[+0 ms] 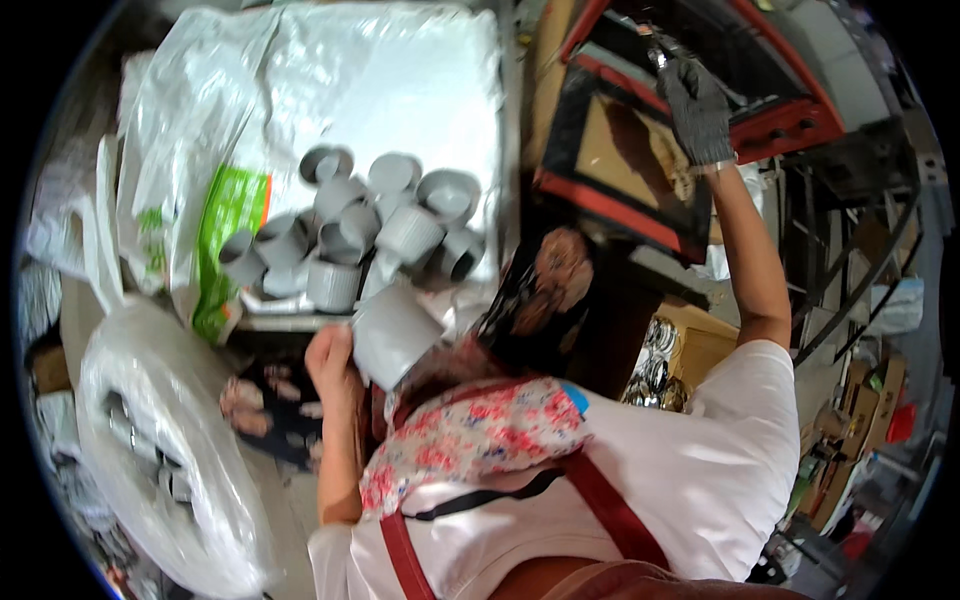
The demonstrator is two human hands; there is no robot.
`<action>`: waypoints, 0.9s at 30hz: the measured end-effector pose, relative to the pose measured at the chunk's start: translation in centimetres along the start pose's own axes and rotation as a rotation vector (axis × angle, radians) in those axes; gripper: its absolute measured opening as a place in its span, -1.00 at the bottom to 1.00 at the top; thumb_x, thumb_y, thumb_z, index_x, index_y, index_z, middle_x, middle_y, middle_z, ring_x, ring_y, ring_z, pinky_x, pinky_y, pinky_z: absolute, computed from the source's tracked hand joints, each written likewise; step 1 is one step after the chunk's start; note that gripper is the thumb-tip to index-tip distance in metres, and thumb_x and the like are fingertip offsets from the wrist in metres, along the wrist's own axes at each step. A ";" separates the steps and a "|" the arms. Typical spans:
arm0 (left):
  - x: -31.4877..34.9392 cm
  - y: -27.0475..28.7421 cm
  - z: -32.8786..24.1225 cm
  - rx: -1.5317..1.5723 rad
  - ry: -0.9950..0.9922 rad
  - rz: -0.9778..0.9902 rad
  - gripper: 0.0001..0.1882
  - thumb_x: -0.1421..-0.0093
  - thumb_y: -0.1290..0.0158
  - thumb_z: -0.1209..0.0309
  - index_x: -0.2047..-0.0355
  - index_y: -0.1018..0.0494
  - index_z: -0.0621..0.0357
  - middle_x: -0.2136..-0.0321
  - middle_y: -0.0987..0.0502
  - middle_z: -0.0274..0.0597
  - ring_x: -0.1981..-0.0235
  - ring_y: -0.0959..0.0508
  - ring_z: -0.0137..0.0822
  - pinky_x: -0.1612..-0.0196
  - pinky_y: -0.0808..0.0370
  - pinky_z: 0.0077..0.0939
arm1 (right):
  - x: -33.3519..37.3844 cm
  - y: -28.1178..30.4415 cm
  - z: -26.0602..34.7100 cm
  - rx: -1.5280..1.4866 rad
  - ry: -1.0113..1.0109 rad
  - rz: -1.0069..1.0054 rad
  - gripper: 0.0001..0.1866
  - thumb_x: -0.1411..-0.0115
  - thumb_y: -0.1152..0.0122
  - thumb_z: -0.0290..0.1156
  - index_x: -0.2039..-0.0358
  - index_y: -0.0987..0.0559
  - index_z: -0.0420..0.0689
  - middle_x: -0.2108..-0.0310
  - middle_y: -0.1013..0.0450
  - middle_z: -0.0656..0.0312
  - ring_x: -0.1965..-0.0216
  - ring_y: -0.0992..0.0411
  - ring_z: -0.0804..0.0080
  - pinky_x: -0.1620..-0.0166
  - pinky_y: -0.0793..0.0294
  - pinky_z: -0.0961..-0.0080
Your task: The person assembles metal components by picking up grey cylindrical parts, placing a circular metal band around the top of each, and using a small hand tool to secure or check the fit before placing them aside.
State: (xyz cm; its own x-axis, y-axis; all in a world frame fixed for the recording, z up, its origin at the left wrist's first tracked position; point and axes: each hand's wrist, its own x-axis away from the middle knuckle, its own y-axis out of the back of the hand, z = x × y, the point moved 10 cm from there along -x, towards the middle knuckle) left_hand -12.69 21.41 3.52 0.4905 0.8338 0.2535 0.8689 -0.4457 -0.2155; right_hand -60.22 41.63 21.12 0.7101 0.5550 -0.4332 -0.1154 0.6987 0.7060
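Note:
My bare left hand (333, 362) is closed on the edge of a smooth grey cup-shaped piece (397, 335), held in front of my apron. Just beyond it, several similar grey cup-shaped pieces (345, 232), some with ribbed sides, lie heaped on a table covered with white plastic sheeting (400, 85). Out to the far right, my right hand (695, 110) wears a dark grey glove and reaches to a red-framed oven-like box (785, 130). Its fingers look closed around something small and shiny, too blurred to name.
A lowered red-and-black door (625, 160) juts out from the box. Below it stands an open carton (705, 345) with shiny metal parts. At my left is a clear plastic bag (170, 440) holding grey pieces. A green packet (228, 240) lies by the heap.

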 end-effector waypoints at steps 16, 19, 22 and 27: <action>5.0 -2.4 1.4 0.014 0.303 0.265 -0.88 -0.01 -0.12 0.45 0.54 -0.47 0.25 0.59 -0.47 -0.35 0.56 -0.38 -0.59 0.45 -0.32 -0.71 | 28.4 -19.7 19.8 -0.783 -0.273 0.816 -0.83 -0.06 -0.09 -0.40 0.37 -0.43 -0.22 0.49 -0.40 0.19 0.44 -0.36 0.54 0.35 -0.35 0.59; 5.6 -1.4 1.9 0.169 0.349 0.217 -0.89 -0.03 -0.09 0.48 0.59 -0.43 0.20 0.58 -0.47 -0.33 0.54 -0.43 -0.53 0.41 -0.38 -0.64 | 26.6 -16.6 22.6 -0.337 0.209 0.559 -0.81 -0.05 -0.09 -0.38 0.36 -0.44 -0.21 0.48 -0.41 0.18 0.43 -0.39 0.49 0.32 -0.35 0.57; 6.1 -0.6 2.4 0.268 0.369 0.191 -0.89 -0.04 -0.08 0.46 0.60 -0.42 0.16 0.59 -0.44 -0.37 0.54 -0.42 -0.53 0.41 -0.38 -0.63 | 26.4 -16.9 19.2 -0.571 -0.035 0.430 -0.76 0.03 -0.18 -0.38 0.35 -0.44 -0.20 0.46 -0.42 0.21 0.41 -0.37 0.49 0.32 -0.34 0.53; 6.5 1.2 3.6 0.235 0.372 0.165 -0.89 -0.04 -0.08 0.45 0.58 -0.41 0.15 0.60 -0.43 -0.37 0.56 -0.39 -0.54 0.39 -0.35 -0.66 | 29.8 -20.6 19.9 -0.791 -0.223 0.899 -0.69 0.10 -0.25 -0.37 0.32 -0.47 -0.20 0.51 -0.38 0.31 0.46 -0.31 0.60 0.36 -0.34 0.60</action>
State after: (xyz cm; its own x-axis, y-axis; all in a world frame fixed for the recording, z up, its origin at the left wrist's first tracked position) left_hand -8.68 27.43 1.49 0.6490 0.5649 0.5097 0.7595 -0.4412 -0.4781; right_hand -22.87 34.83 4.84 0.2538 0.9473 0.1953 -0.9637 0.2304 0.1345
